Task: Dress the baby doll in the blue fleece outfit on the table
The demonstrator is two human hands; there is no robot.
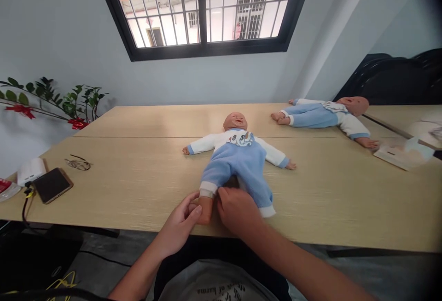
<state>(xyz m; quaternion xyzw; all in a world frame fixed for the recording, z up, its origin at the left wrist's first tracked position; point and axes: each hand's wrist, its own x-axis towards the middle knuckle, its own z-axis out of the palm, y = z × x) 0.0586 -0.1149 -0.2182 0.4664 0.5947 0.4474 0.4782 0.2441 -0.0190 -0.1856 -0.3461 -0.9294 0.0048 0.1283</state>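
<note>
A baby doll [236, 120] lies on its back on the table, head towards the window and arms spread. It wears a blue and white romper [224, 158] with an animal face on the chest. My left hand [183, 218] is closed around the doll's bare foot [206, 210], which sticks out of the left trouser leg. On the other side of that leg, my right hand [238, 209] has its fingers curled at the white cuff [208, 188]; its fingertips are partly hidden. The other trouser leg [260, 195] lies flat, with no foot showing at its cuff.
A second doll [314, 114] in similar clothes lies at the back right, near a clear-and-white package [402, 153]. To the left are a phone [53, 185], a white device [31, 171] and glasses [78, 163]. The wooden table [138, 186] ends just before my body.
</note>
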